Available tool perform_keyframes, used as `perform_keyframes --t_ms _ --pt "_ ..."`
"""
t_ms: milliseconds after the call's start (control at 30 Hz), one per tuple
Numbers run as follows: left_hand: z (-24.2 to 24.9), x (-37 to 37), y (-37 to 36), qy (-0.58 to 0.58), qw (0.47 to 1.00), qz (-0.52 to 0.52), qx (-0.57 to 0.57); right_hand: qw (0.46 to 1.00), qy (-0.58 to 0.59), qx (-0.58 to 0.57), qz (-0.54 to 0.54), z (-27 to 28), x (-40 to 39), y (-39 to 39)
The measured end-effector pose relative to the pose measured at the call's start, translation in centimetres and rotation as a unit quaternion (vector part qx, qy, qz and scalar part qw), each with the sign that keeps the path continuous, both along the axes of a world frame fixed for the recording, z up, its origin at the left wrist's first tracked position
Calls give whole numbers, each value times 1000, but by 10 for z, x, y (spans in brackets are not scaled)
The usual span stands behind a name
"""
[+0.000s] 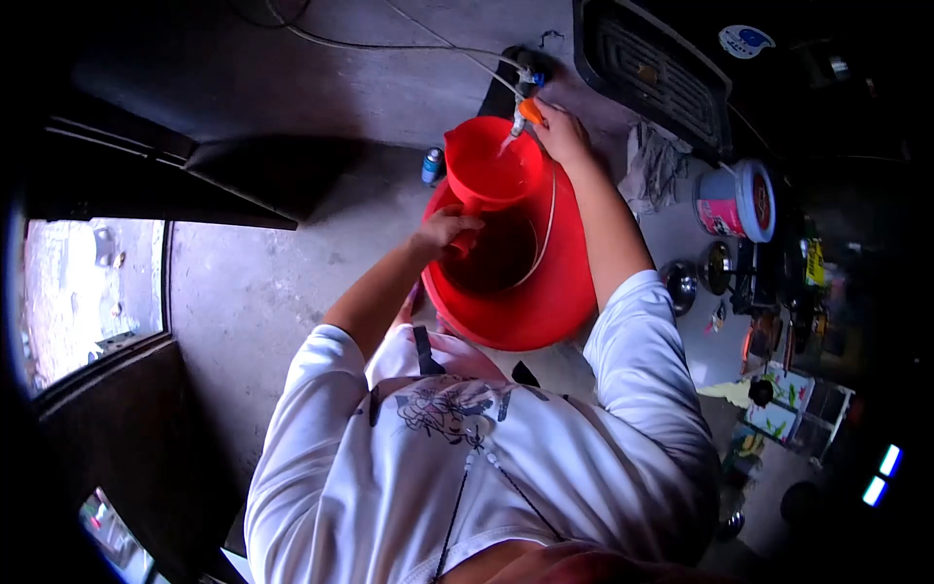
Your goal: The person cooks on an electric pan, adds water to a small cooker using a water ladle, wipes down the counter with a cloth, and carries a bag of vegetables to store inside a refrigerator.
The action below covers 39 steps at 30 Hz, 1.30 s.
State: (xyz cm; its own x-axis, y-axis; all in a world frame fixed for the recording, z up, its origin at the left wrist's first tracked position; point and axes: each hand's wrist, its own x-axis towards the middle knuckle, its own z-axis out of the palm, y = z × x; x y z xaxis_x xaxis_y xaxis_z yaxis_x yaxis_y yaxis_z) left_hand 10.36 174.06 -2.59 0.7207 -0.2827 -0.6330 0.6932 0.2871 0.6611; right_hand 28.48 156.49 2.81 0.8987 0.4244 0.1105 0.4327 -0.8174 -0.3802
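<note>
My left hand [448, 234] is wrapped round the handle of a red water dipper [477, 180], holding its bowl beneath a tap [519, 124]. A thin stream of water runs from the spout into the bowl. At the tap's orange lever [530, 110], my right hand [562, 134] has its fingers closed on it. Below the dipper, a red bucket with a thin wire handle [551, 229] sits in a wide red basin [525, 331]; the bucket's inside is dark.
Beside the basin stands a small blue bottle [432, 165]. Pale hoses [389, 47] run to the tap. To the right are a black ridged tray [652, 73], a grey cloth [654, 167], a tub with a pink label [722, 214] and metal bowls [680, 284]. A doorway [92, 292] opens at left.
</note>
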Motion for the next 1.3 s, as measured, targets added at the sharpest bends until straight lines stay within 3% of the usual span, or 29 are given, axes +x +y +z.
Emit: perform_keyframes --t_ms 133,200,267,367,467,533,600,700,833,1000,1067,1300 --pt "-1 16 12 -10 999 -36 -5 997 13 59 45 -6 15 -4" --pt "0 21 19 -8 998 -55 1 993 -42 68 82 -13 21 -7" --pt "-7 27 22 -4 997 -75 5 996 -40 -42 72 -2 19 -6" --pt "-27 35 26 -22 993 -116 -10 998 -22 -60 28 -8 25 -7" --pt "-16 36 25 -16 988 -149 25 993 -15 -117 -26 8 15 1" --pt "1 35 26 -27 988 -144 44 990 -35 -140 6 24 6 7" --pt "-19 37 25 -20 989 -143 42 987 -55 -144 49 22 4 9" --pt "-34 43 28 -2 989 -148 25 995 -79 -44 41 11 11 9" --pt "-15 45 30 7 987 -154 37 994 -57 -90 18 18 10 15" --pt "-31 42 28 -24 989 -146 24 993 -20 -110 -21 32 4 27" --pt "-39 42 28 -34 989 -138 33 978 29 -201 -37 36 3 30" --pt "-41 37 27 2 991 -125 47 969 -12 -246 -22 20 5 26"
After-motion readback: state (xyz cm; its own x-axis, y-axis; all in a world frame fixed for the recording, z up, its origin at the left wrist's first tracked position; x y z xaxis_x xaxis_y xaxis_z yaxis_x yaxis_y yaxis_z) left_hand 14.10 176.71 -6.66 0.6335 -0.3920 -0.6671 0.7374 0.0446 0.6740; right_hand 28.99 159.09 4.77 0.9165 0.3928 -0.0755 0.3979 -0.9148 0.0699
